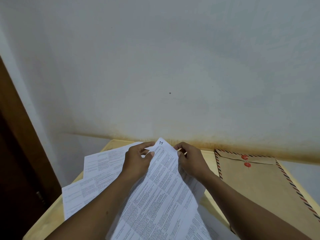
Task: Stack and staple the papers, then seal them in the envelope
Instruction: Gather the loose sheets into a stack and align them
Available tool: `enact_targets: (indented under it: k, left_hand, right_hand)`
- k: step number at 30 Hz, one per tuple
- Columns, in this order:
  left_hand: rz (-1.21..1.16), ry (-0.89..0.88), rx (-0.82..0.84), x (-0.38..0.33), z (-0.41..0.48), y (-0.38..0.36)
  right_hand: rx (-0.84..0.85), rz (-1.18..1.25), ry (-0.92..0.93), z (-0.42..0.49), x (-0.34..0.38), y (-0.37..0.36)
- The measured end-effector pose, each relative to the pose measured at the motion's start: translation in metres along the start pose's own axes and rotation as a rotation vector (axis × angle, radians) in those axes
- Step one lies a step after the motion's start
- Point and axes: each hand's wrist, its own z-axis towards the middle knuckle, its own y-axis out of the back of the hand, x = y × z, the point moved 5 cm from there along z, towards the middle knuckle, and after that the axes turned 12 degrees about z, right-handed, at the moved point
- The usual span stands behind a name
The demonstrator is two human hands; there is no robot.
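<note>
Two hands are kept apart at the far end of the top sheet [162, 179]; that end is pinched between thumb and forefinger by the left hand [138, 158], and the edge just beside it is pinched by the curled fingers of the right hand [188, 160]. One container is seen: a brown envelope [256, 184] with a red-and-blue striped border, laid flat on the table [208, 163], right of the papers [100, 161]; its flap is folded down, and two red discs [244, 157] are set one on the flap and one just below; what is inside cannot be told. A handwritten mark like an "N" is seen on the sheet's far corner; the printed tables are too small to be read. The other papers are spread loose and overlapping under the sheet and to its left.
</note>
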Motion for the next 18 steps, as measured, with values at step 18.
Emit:
enact_targets:
  k: [18]
  left_hand:
    - [-0.068, 0.345, 0.326, 0.121, -0.028, 0.103]
  right_hand:
    - [0.555, -0.298, -0.039, -0.023, -0.004, -0.083]
